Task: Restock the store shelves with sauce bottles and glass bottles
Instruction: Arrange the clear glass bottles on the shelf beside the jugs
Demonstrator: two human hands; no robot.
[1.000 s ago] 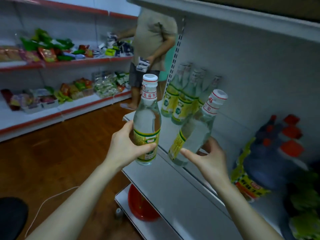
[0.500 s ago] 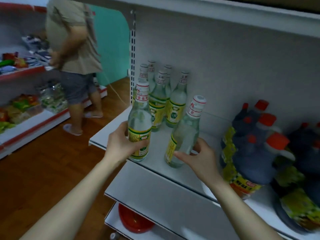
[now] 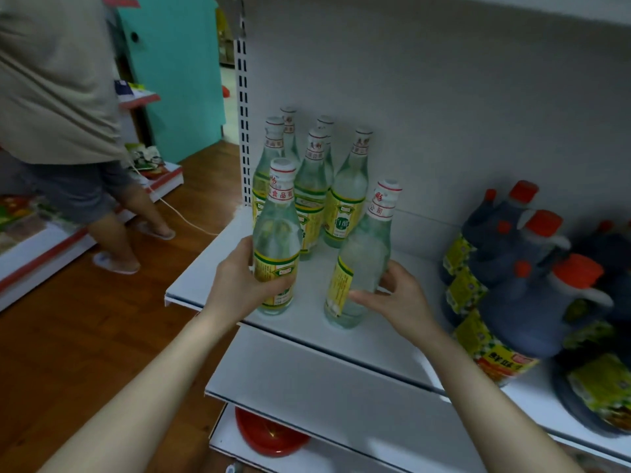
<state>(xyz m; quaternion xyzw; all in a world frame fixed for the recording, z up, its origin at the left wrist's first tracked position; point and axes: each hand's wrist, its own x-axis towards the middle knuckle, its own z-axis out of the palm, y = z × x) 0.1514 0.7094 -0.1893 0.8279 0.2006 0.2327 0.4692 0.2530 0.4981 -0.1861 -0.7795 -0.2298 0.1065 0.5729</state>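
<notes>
**Shelf restock: two glass bottles at the front row, not yet let go**

You are holding one glass bottle in each hand.

- **Left bottle:** Your left hand (image 3: 239, 285) is wrapping round the labelled lower body of the left bottle (image 3: 276, 240). The bottle is standing upright near the front edge of the shelf (image 3: 205, 268).
- **Right bottle:** Your right hand (image 3: 399, 302) is cupping the lower part of the right bottle (image 3: 362, 257), which is leaning with its cap to the right. Whether either base is fully resting on the shelf cannot be told.
- **Stock already placed:** Both bottles are sitting just in front of a cluster of matching bottles (image 3: 310, 186) standing by the back panel. Dark sauce jugs with red caps (image 3: 512, 291) are occupying the right end of the same shelf.
- **Progress, as a judgement:** The task is looking well under way, with the back rows in place.
- **Left to do:** You are yet to straighten the leaning bottle, seat both and release them. More bottles are probably needed after that.
</notes>
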